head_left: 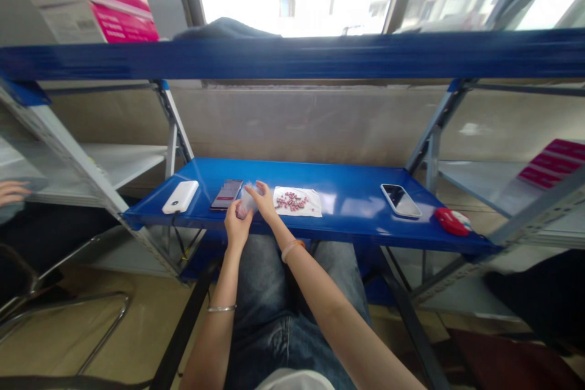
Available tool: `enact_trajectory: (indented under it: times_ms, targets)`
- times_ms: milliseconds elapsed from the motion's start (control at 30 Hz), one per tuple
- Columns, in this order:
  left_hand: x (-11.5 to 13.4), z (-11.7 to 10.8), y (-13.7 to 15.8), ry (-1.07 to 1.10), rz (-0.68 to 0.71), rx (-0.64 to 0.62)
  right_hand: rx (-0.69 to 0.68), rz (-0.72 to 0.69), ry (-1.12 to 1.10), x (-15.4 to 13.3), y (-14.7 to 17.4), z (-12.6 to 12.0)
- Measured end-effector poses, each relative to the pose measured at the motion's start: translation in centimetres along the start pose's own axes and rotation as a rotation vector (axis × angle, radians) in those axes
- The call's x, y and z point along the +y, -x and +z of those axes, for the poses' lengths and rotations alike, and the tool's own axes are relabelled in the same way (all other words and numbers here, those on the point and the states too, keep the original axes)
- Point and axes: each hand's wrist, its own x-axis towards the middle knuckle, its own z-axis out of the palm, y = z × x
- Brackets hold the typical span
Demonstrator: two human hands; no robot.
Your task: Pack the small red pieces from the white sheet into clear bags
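Between my two hands is a clear plastic bag [248, 202], with something pinkish showing low in it. My left hand [237, 225] is closed around its lower left side. From the upper right, my right hand [264, 200] grips the same bag with bent fingers. Just right of my hands lies a white tissue [311, 208] spread on the blue shelf, and many small dark red and pink pieces [292, 201] are scattered on it. A phone with a lit screen [227, 194] rests to the left of my hands.
A white power bank [181, 197] with a cable sits at the left of the blue shelf [351, 195]. Toward the right are another phone [401, 200] and a red-and-white pouch [451, 221]. An upper blue beam [320, 58] crosses above. Another person's hand [13, 192] shows far left.
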Motion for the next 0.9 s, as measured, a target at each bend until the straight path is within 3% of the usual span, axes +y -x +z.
enact_trajectory:
  times_ms: [100, 200, 400, 633, 800, 900]
  targets:
    - [-0.15, -0.12, -0.13, -0.019, 0.000, -0.036, -0.060, 0.039, -0.006, -0.02, -0.68, 0.04]
    - [-0.20, -0.22, 0.27, -0.060, -0.100, -0.043, -0.133, 0.076, -0.019, 0.01, -0.88, -0.25]
    - [0.25, -0.30, 0.37, -0.045, -0.185, -0.044, -0.166, 0.081, -0.043, -0.18, -0.46, -0.75]
    - [0.53, -0.75, -0.23, -0.042, -0.195, -0.109, -0.057, 0.117, -0.035, -0.40, -0.80, 0.13]
    - [0.42, -0.90, -0.02, -0.070, -0.250, -0.078, -0.237, 0.110, -0.053, -0.07, -0.76, -0.20]
    - [0.34, -0.85, -0.13, -0.072, -0.249, -0.089, -0.235, 0.124, -0.053, -0.20, -0.69, -0.29]
